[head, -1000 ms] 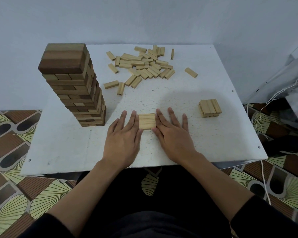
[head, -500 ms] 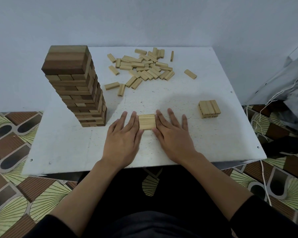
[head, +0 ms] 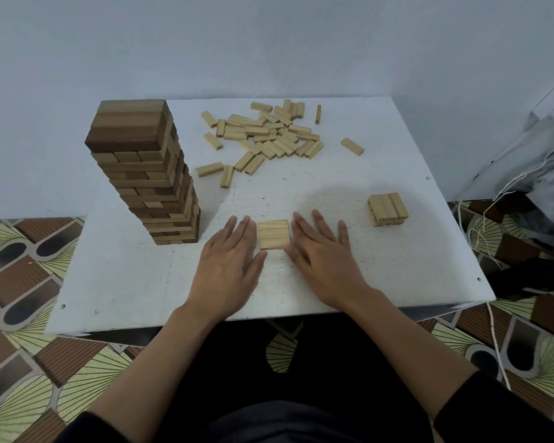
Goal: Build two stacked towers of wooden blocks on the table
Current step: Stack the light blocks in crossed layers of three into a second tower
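From the head camera: left hand (head: 227, 266) and right hand (head: 325, 263) flat on the white table (head: 125, 282), fingers straight, grasping nothing. Between them, at front centre, a low square of pale blocks (head: 273, 235), its sides apparently touched by the fingers. Tall dark tower (head: 147, 174) at left, loose blocks (head: 266, 132) at the back, small pale stack (head: 387, 209) at right.

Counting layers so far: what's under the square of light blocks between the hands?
Only its top face shows, the square of light blocks flanked by the left hand and right hand on the white table. Any layer beneath is hidden.
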`<state>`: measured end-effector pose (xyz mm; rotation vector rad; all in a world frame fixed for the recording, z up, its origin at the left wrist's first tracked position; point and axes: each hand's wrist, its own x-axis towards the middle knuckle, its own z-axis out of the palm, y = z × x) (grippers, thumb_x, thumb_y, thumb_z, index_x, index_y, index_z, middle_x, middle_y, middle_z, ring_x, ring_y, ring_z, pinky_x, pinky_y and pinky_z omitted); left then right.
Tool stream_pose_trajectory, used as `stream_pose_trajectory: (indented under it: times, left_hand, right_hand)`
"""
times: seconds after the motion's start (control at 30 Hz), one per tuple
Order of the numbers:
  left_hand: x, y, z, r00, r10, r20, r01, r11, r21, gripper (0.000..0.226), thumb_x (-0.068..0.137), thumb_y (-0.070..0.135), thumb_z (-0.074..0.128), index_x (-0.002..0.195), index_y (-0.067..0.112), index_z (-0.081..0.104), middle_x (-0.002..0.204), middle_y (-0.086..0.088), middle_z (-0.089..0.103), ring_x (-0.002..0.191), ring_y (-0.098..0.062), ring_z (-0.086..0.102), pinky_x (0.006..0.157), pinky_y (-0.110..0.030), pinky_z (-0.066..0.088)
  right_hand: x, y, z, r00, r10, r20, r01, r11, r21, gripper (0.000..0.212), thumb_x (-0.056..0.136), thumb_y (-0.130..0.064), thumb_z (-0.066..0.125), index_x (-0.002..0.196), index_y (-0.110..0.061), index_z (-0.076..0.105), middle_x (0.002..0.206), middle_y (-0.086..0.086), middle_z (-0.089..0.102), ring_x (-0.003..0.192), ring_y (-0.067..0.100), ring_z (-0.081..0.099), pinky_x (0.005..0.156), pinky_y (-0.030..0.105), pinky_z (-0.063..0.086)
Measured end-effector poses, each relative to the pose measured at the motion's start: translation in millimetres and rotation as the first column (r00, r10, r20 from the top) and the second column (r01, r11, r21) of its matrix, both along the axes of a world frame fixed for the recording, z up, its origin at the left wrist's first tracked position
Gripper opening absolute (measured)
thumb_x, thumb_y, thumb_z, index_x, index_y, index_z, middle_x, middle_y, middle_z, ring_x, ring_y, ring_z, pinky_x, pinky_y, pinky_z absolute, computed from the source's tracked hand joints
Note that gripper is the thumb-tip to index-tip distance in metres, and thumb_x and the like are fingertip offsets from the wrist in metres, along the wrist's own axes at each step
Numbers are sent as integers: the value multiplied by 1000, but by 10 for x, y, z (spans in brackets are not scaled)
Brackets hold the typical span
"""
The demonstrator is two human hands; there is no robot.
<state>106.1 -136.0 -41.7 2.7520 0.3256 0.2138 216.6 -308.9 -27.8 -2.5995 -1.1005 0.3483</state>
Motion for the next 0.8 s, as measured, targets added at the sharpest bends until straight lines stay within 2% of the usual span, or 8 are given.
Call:
stream_pose_trajectory:
  times: [0.1,0.2,0.3,0.5,0.63,0.8]
  left_hand:
    - [4,29,81,999,13,45,-6,989,-147,67,100,47,53,155,17,32,158,-1,40,151,-22,27,121,-45,27]
    - [52,60,157,998,3,62,4,994,-113,75,91,55,54,154,20,36,149,1,47,139,-19,37,113,-47,33]
    - [132,119,232,999,-43,-5,42,997,-65,86,82,65,45,154,20,37,144,1,46,135,-19,36,109,-47,33]
    - [260,250,231,992,-100,-82,102,994,29,89,77,74,35,151,25,40,138,2,42,128,-20,36,102,-45,31]
    - [268,260,210,992,-107,-69,110,993,39,78,79,71,36,143,29,49,138,2,43,126,-19,36,99,-45,31]
    - [263,245,172,994,-103,-48,105,994,30,74,81,68,35,141,28,52,139,1,44,127,-20,38,98,-44,31]
  right_hand:
    - [50,-26,120,997,-46,-55,50,996,76,72,103,-58,35,161,-19,16,168,-7,14,155,9,-1,126,44,-5]
    - [134,-20,252,997,-62,-46,69,985,159,83,95,-57,57,160,-19,23,160,-2,34,147,13,25,119,33,21]
    - [275,28,323,1000,18,-14,-17,994,104,89,87,-61,65,157,-19,30,146,-3,44,137,14,33,111,31,33]
    - [458,151,394,989,138,-56,-138,990,-4,88,79,-66,71,151,-24,42,133,-5,43,126,13,35,109,35,35]
    - [500,193,383,987,154,-37,-155,988,-11,74,80,-63,71,143,-29,53,125,-6,44,120,13,37,106,39,38]
    - [498,185,365,985,172,7,-172,985,-10,63,85,-60,68,140,-31,56,123,-5,45,117,14,38,103,40,40]
